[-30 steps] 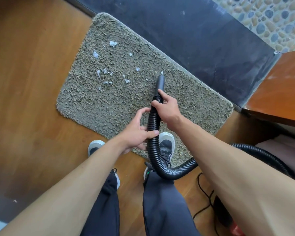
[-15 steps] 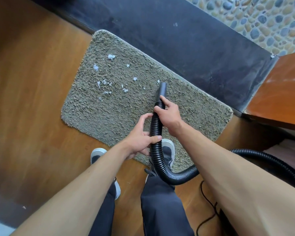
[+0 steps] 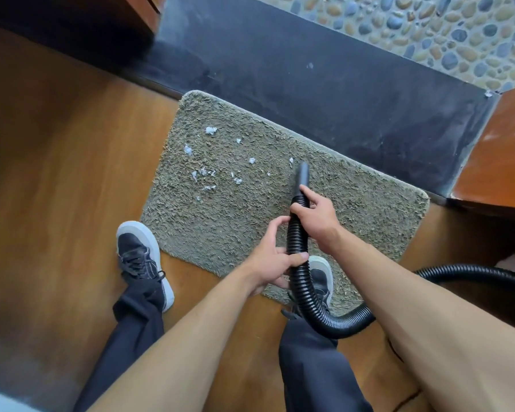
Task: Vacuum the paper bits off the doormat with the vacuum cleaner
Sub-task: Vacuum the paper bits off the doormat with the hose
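Black hose gripped by both hands over doormat.

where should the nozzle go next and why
Probably a short sweep left across the doormat. The nozzle sits right beside one paper bit, and the remaining paper bits lie scattered further left. Both hands, the right hand and left hand, already grip the hose.

One view only, worn on my head, wide-angle, looking steeply down and forward past my forearms. My right grip sits near frame centre, close below the lens. The doormat fills mid-frame; its far edge meets the dark threshold toward the top.
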A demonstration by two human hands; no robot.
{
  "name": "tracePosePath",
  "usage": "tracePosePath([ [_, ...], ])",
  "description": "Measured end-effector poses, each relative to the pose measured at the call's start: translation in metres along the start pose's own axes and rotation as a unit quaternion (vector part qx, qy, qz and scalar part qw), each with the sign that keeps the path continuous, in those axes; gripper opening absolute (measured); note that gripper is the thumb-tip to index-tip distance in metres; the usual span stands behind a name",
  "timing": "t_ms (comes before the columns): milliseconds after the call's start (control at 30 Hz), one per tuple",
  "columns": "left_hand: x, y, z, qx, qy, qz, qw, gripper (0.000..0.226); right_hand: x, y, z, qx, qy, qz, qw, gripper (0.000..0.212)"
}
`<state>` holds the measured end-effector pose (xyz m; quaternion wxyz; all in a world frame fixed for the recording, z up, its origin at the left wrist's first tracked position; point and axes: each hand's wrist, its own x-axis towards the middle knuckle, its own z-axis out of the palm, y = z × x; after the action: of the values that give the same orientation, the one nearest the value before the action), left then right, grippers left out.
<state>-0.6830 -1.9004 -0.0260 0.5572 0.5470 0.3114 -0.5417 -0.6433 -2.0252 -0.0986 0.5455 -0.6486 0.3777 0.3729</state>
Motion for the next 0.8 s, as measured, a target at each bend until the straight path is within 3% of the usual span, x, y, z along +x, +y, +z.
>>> tracePosePath([
  [300, 0.005, 0.006, -0.046, 0.005, -0.048, -0.025, 0.999, 0.073, 0.006, -0.004, 0.030, 0.016, 0.047, 0.020, 0.999, 0.065],
  [567, 0.004, -0.003, -0.088, -0.070, -0.039, -0.017, 0.997, 0.079, 0.011, -0.029, 0.077, -0.042, 0.021, 0.006, 0.999, 0.078],
  [800, -0.007, -0.013, -0.107, -0.088, -0.046, -0.029, 0.995, 0.079, 0.002, -0.027, 0.099, -0.056, 0.013, 0.015, 0.998, 0.075],
])
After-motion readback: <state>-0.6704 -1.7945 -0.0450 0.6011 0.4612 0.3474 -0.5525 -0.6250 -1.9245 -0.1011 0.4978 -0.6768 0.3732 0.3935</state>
